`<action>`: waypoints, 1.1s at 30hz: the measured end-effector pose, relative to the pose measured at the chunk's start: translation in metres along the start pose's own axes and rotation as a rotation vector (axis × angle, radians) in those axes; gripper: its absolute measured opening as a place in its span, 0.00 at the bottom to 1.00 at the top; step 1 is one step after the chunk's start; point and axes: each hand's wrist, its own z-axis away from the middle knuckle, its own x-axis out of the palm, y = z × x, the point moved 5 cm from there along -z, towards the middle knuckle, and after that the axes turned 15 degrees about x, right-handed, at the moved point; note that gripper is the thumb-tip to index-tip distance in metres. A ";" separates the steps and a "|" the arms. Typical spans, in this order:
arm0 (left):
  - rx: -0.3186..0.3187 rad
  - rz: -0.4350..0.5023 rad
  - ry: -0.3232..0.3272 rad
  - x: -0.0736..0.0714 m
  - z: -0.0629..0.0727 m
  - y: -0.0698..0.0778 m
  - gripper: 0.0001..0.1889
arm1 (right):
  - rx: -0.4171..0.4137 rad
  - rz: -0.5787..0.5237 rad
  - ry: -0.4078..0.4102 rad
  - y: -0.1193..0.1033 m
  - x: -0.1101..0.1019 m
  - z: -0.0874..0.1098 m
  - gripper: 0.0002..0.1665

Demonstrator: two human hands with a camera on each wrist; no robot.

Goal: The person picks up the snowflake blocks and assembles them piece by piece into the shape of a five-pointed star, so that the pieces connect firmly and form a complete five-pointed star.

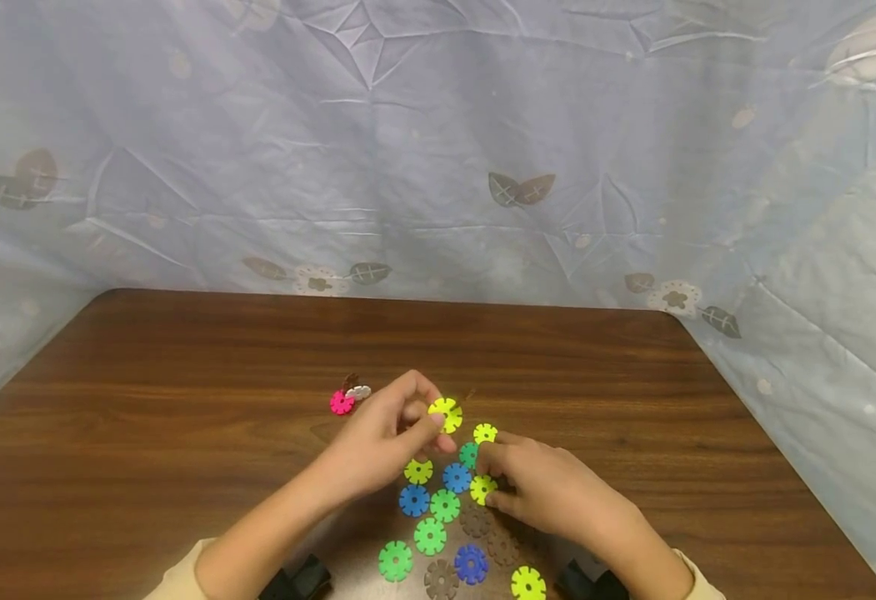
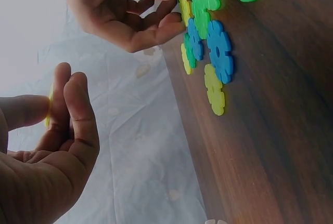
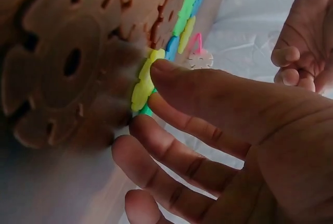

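My left hand (image 1: 388, 425) is raised above the table and pinches a yellow notched building disc (image 1: 447, 415) between thumb and fingers; its edge shows in the left wrist view. Lower and to the right, my right hand (image 1: 546, 483) has thumb and index finger at the edges of another yellow disc (image 3: 144, 83), which lies on the table. Close by lie a teal disc (image 1: 468, 455), a blue disc (image 1: 456, 477) and a further yellow disc (image 1: 485, 433). Part of the right hand's disc is hidden by the fingers in the head view.
Several green, blue, yellow and brown discs lie nearer me, among them a green disc (image 1: 396, 561) and a dark blue disc (image 1: 471, 564). Pink, white and brown discs (image 1: 342, 403) stand grouped left of my left hand. Patterned cloth (image 1: 438, 167) hangs behind the wooden table (image 1: 182, 375).
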 end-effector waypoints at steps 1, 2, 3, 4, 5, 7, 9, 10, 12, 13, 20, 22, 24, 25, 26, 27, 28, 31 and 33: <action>0.000 0.001 -0.002 0.000 0.000 0.000 0.08 | -0.004 0.007 0.005 0.000 0.000 0.000 0.12; 0.001 0.000 -0.005 0.000 0.000 0.000 0.07 | -0.008 0.013 0.009 -0.001 0.000 0.000 0.12; 0.002 0.000 -0.007 0.000 0.000 0.001 0.07 | -0.009 0.016 0.009 -0.001 0.001 0.000 0.13; 0.003 0.000 -0.008 0.001 0.000 0.001 0.07 | -0.009 0.018 0.007 -0.001 0.001 0.000 0.13; 0.005 -0.003 -0.010 0.001 0.000 0.001 0.07 | -0.009 0.018 0.005 -0.001 0.001 0.000 0.13; 0.007 -0.001 -0.014 0.001 0.000 0.001 0.07 | -0.007 0.015 0.000 -0.001 0.001 0.000 0.14; 0.010 0.003 -0.019 0.001 0.000 0.001 0.08 | -0.004 0.006 0.000 0.000 0.001 0.001 0.14; 0.012 0.007 -0.022 0.002 0.000 0.001 0.08 | -0.004 0.001 0.004 0.000 0.001 0.001 0.15; 0.016 0.013 -0.028 0.002 0.001 0.001 0.08 | -0.001 -0.015 0.008 0.000 0.000 0.002 0.15; 0.018 0.013 -0.030 0.003 0.001 0.001 0.08 | -0.002 -0.025 0.009 0.000 0.000 0.002 0.15; 0.009 0.007 -0.023 0.003 0.002 -0.001 0.08 | -0.078 -0.104 0.071 -0.004 -0.014 0.002 0.08; 0.006 0.014 -0.016 0.003 0.001 -0.001 0.07 | -0.115 -0.119 0.159 -0.005 -0.023 0.004 0.06; 0.005 0.024 -0.012 0.002 0.001 -0.002 0.07 | -0.150 -0.142 0.271 -0.006 -0.032 0.008 0.05; 0.002 0.028 -0.009 0.002 0.001 -0.002 0.07 | -0.163 -0.155 0.329 -0.006 -0.036 0.010 0.05; -0.001 0.032 -0.006 0.002 0.001 -0.002 0.07 | -0.180 -0.174 0.382 -0.007 -0.040 0.012 0.06; -0.006 0.034 -0.003 0.002 0.001 -0.002 0.07 | -0.198 -0.194 0.431 -0.007 -0.044 0.015 0.07; -0.010 0.033 0.000 0.001 0.001 -0.002 0.07 | -0.217 -0.212 0.476 -0.007 -0.046 0.017 0.07; -0.025 0.035 0.007 0.001 0.001 -0.002 0.08 | -0.286 -0.263 0.577 -0.009 -0.052 0.023 0.10; -0.031 0.032 0.008 0.001 0.001 -0.002 0.07 | -0.341 -0.278 0.634 -0.011 -0.054 0.026 0.12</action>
